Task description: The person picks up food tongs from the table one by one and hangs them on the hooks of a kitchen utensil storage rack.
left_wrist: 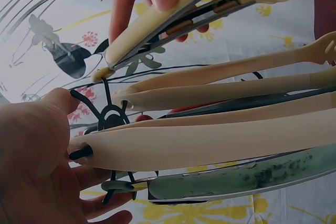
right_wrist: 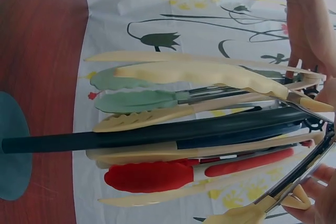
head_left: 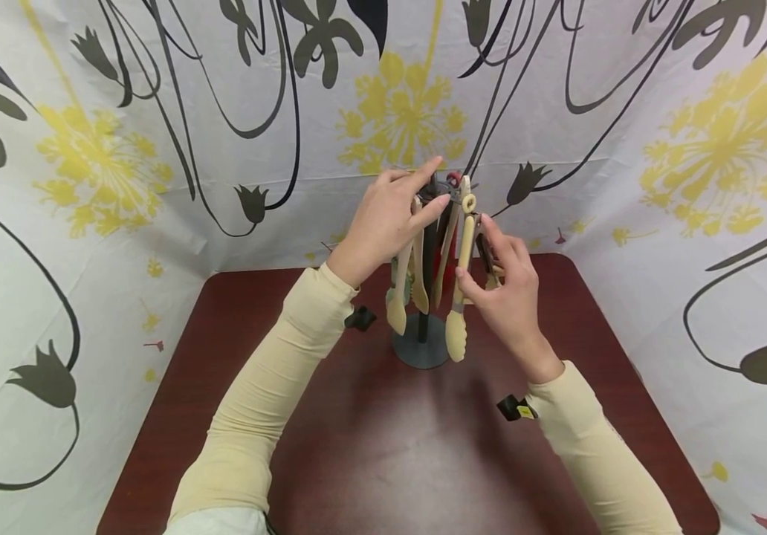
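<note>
My right hand [head_left: 507,286] grips a pair of pale yellow tongs [head_left: 466,245] by the handles, thumb on one side and fingers on the other. Their scalloped heads hang downward, and the pull ring at the top sits at the end of a rack hook in the left wrist view. My left hand [head_left: 390,212] spreads over the top of a dark utensil rack [head_left: 422,353], thumb and fingers extended around its hooks [left_wrist: 113,121]. The thumb appears to touch one hook tip. Beside it hang beige utensils [left_wrist: 210,137] and green-handled tongs [left_wrist: 226,179].
Red tongs [right_wrist: 149,177] and a slotted beige utensil [right_wrist: 126,120] also hang around the rack's pole [right_wrist: 52,142]. The round base stands toward the back of a dark red table [head_left: 357,446]. Patterned cloth [head_left: 156,245] encloses the back and sides.
</note>
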`<state>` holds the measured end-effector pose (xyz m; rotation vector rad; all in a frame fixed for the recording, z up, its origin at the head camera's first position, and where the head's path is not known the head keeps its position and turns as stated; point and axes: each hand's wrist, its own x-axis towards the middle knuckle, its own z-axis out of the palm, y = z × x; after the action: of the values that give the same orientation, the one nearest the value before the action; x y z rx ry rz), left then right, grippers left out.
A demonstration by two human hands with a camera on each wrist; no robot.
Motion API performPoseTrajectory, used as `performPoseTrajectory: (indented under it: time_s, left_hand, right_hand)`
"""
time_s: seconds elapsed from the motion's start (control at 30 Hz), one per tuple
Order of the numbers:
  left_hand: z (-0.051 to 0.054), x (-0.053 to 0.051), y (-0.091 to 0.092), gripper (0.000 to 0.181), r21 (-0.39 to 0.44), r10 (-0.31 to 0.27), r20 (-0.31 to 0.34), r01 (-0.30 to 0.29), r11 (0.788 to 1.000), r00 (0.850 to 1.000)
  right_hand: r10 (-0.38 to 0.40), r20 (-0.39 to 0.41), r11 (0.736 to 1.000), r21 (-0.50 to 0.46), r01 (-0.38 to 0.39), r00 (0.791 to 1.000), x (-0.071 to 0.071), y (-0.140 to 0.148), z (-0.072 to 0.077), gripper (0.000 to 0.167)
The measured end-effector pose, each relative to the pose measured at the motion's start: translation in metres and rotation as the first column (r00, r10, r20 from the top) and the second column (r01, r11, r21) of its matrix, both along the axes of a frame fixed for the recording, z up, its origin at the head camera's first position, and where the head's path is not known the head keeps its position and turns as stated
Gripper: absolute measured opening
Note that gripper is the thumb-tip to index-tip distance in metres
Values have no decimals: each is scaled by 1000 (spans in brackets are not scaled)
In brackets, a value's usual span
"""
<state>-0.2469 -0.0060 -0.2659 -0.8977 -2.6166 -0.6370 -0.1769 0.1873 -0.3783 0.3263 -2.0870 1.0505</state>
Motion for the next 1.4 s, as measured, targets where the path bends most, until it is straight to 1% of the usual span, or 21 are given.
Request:
performPoseTrajectory:
  time_s: [0.2, 0.4, 0.57, 0.67, 0.83, 1.07, 1.27, 1.4]
  left_hand:
    - [0, 0, 1, 60, 15, -3, -14, 4, 1000, 1000]
    - [0, 0, 3, 61, 26, -7, -11, 7, 1000, 1000]
    - [1, 0, 3, 62, 5, 9, -10, -9, 1000, 1000]
    - [1, 0, 4, 67, -18, 29, -3, -29, 999, 1000]
    - [2, 0, 4, 76, -44, 52, 25, -51, 998, 998]
    - [0, -1, 4, 77, -49, 50, 30, -48, 998, 998]
    - [-1, 0, 3, 79, -74, 52, 19, -50, 996, 998]
    - [-2, 0, 3, 80, -71, 55, 11, -54, 996, 998]
  right_hand:
    - [6, -4, 1000, 6, -6, 1000, -3, -4, -2, 79]
    - [5, -9, 1000, -12, -6, 1000, -6, -6, -5, 78]
    - [17, -17, 999, -33, -17, 1000, -9, -7, -9, 77]
    - [26, -13, 999, -43, -27, 1000, -10, -8, -10, 78]
    - [36, 2, 998, -47, -36, 999, -12, -10, -10, 81]
    - [61, 31, 996, -73, -58, 998, -16, -14, -11, 81]
    - [69, 67, 994, -84, -64, 995, -17, -17, -10, 74]
    - [64, 92, 995, -77, -57, 994, -17, -18, -9, 71]
